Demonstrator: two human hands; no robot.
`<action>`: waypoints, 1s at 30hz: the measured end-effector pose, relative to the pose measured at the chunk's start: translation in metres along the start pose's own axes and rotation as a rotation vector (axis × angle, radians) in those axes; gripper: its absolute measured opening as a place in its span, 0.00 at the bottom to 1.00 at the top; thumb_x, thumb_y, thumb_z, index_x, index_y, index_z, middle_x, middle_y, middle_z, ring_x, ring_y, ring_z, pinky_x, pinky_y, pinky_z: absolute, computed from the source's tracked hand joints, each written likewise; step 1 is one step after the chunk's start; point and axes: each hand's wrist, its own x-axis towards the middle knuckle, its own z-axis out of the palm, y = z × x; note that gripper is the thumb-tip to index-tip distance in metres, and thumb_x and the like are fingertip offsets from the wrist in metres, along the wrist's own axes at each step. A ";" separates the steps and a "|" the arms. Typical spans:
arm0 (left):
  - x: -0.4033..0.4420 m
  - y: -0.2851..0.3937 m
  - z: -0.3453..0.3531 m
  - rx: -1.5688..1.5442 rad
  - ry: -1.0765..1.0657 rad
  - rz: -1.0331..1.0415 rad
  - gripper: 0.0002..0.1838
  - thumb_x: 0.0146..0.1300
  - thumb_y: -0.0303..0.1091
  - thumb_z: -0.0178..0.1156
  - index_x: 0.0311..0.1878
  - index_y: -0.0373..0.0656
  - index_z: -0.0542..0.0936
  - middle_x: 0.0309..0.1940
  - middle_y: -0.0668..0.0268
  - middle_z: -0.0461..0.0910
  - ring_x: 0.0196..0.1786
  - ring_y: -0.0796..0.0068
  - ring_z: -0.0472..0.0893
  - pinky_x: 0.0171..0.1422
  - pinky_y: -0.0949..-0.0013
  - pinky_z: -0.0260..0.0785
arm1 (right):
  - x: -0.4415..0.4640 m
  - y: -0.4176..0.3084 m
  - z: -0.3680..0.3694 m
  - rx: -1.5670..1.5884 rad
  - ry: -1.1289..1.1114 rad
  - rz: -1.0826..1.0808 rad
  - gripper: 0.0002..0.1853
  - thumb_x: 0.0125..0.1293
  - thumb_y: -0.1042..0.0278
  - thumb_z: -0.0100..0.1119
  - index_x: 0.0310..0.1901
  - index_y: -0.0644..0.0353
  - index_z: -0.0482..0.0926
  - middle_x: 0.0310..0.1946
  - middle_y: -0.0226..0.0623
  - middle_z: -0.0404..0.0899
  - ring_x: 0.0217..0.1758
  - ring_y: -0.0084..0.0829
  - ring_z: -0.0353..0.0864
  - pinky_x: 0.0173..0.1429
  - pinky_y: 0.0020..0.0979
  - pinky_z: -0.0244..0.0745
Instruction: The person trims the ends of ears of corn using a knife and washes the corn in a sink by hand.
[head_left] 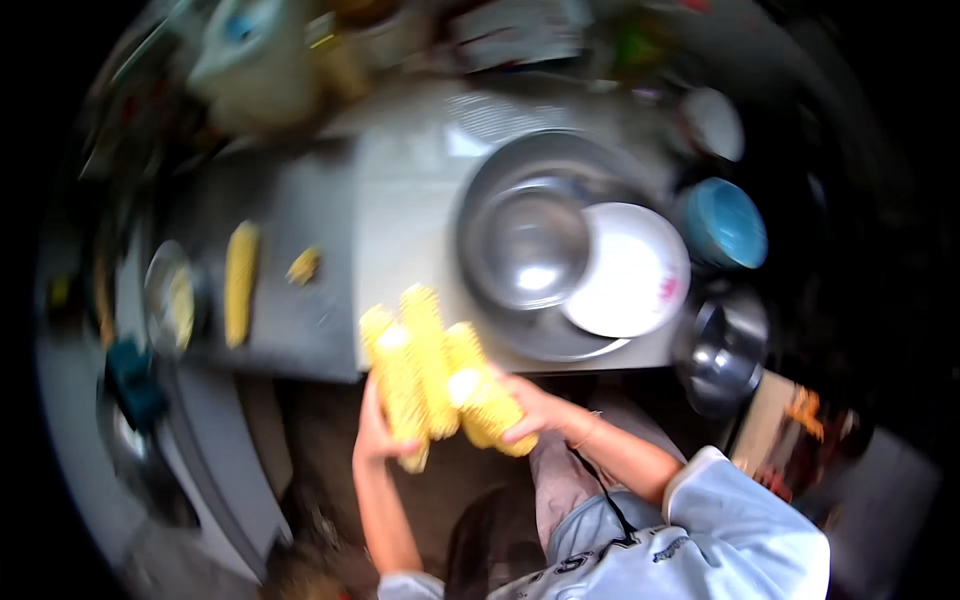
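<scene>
Several ears of corn (427, 360), yellow and husked, lie bunched together between my two hands in front of the counter's edge. My left hand (374, 432) wraps the left side of the bunch, its fingers partly hidden by the corn. From the right, my right hand (530, 405) grips the ears on that side. Another ear of corn (240, 284) rests on the dark metal surface to the left, beside a small broken piece of corn (304, 266).
A wide metal basin (480, 290) holds a steel bowl (530, 245) and a white plate (630, 270). Blue bowls (725, 225) and a steel pot (722, 350) stand at the right. A small dish (165, 300) with corn sits far left. A white jug (255, 75) stands behind.
</scene>
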 end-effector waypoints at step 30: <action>0.183 -0.340 0.695 0.684 -0.867 -0.503 0.47 0.43 0.39 0.68 0.65 0.34 0.56 0.55 0.56 0.69 0.57 0.65 0.69 0.64 0.66 0.58 | -0.631 -0.004 -0.307 0.722 1.163 -0.642 0.36 0.45 0.59 0.67 0.56 0.64 0.64 0.45 0.38 0.73 0.48 0.31 0.74 0.51 0.32 0.72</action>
